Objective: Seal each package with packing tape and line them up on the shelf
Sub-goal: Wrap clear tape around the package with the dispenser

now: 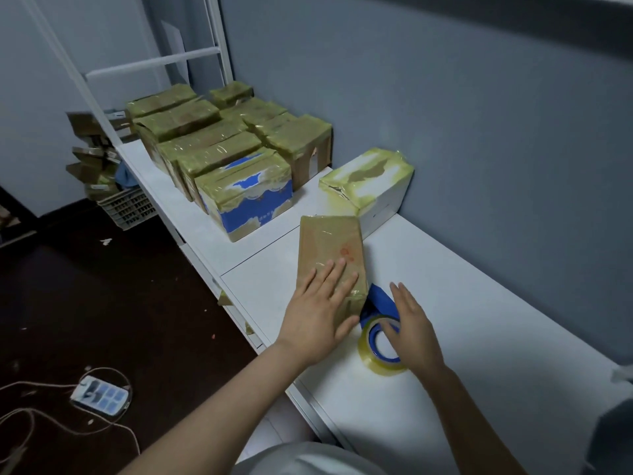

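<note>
Well, from the head camera I look down on the white shelf (479, 337) that runs along the grey wall (445, 114). My left hand (318, 310) lies flat on the near end of a brown package (330, 241), palm down, fingers straight and slightly spread, thumb along the near edge. That package rests lengthwise on the shelf, wrapped in glossy clear tape, with its far end close to a white box (373, 181) whose top is taped in yellowish strips.

My right hand (412, 323) is just to the right of the package, over the tape roll (378, 358). Its fingers are stretched forward and loosely apart, gripping nothing, and the thumb is over the roll's blue core; motion blur keeps me from telling whether it touches. The roll lies flat on the shelf, and a blue dispenser (380, 298) shows between it and the package.

Farther along the shelf, sealed packages (202, 138) stand pressed together in two rows, with a blue-and-white box (250, 197) at the near end of the left row.

Down on the dark floor (137, 303) to my left lie a power strip (101, 395) with its cable and, beyond the shelf, a plastic crate (128, 207) with cardboard boxes (89, 156) stacked behind it.
</note>
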